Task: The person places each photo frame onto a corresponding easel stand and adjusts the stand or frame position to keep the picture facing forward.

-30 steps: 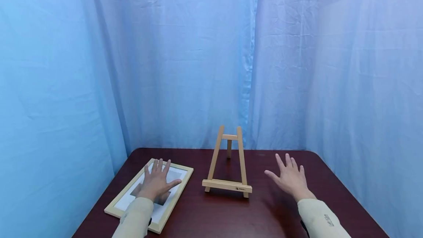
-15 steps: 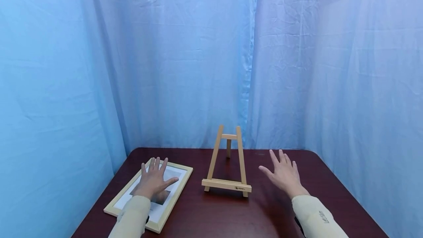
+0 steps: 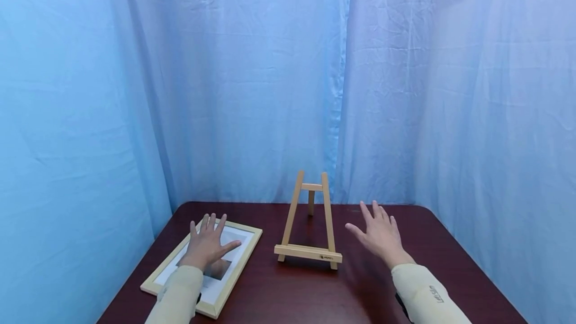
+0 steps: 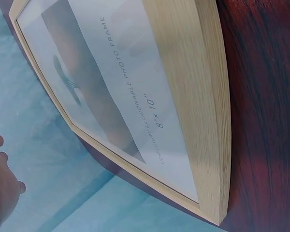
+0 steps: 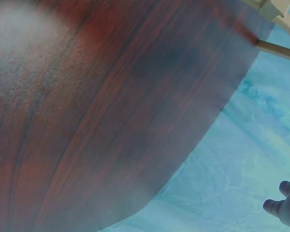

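A photo frame point(image 3: 252, 245) with a pale wood border lies flat at the table's left. Printed lettering and a picture show under its glass point(image 4: 121, 96) in the left wrist view. Over it, fingers spread, is my left hand point(image 3: 208, 246), which covers part of the picture and holds nothing. A small wooden easel point(image 3: 308, 252) stands upright mid-table, its ledge facing me. My right hand point(image 3: 381, 236) is right of the easel, above the table, with fingers spread and nothing held. In the right wrist view only some fingertips point(image 5: 286, 188) show, at the lower right edge.
The dark red-brown table point(image 3: 297, 294) has rounded far corners. Light blue curtains point(image 3: 252, 89) hang behind it and along both sides. A rear leg point(image 3: 311, 203) of the easel reaches back towards the far edge.
My right hand has moved left, closer to the easel, and slightly away from me. The left hand has shifted slightly left over the photo frame. Frame and easel have stayed put.
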Action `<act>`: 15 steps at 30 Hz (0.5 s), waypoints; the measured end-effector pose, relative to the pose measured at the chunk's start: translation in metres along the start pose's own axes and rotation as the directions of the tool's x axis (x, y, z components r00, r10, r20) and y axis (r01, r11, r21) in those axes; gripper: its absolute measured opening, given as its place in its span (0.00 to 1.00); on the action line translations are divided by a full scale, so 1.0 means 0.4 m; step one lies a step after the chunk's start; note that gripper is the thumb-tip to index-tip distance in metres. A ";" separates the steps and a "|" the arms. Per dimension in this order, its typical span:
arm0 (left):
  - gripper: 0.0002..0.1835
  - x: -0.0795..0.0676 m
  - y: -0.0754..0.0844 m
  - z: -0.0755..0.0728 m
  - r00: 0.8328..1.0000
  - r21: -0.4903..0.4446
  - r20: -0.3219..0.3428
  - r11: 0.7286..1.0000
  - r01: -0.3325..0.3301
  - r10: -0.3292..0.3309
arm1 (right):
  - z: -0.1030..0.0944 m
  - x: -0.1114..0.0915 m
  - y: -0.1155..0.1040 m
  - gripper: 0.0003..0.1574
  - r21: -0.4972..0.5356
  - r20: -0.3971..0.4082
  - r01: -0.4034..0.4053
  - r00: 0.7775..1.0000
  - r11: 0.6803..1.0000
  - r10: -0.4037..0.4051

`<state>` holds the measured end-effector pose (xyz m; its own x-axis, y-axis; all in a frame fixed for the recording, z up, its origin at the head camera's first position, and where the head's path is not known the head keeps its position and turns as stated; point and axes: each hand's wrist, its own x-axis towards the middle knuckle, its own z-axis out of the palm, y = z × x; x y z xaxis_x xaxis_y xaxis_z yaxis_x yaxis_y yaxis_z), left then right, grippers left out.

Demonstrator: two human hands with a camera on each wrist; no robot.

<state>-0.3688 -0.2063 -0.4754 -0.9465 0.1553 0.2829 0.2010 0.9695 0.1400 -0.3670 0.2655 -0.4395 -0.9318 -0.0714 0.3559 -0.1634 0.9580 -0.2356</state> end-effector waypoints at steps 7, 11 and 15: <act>0.57 -0.001 -0.003 -0.002 1.000 -0.008 0.007 1.000 0.002 -0.002 | -0.014 0.009 -0.028 0.59 -0.006 -0.012 0.014 1.000 1.000 -0.014; 0.56 -0.002 -0.004 -0.007 1.000 -0.003 -0.008 1.000 -0.005 0.005 | -0.026 0.011 -0.048 0.58 -0.004 -0.012 0.019 1.000 1.000 -0.019; 0.55 -0.002 -0.005 -0.012 1.000 0.002 -0.022 1.000 -0.009 0.009 | -0.036 0.013 -0.068 0.57 0.010 -0.009 0.024 1.000 1.000 -0.024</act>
<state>-0.3671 -0.2094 -0.4713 -0.9389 0.1598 0.3050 0.2087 0.9686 0.1351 -0.3628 0.2431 -0.4183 -0.9249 -0.0916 0.3691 -0.1885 0.9533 -0.2358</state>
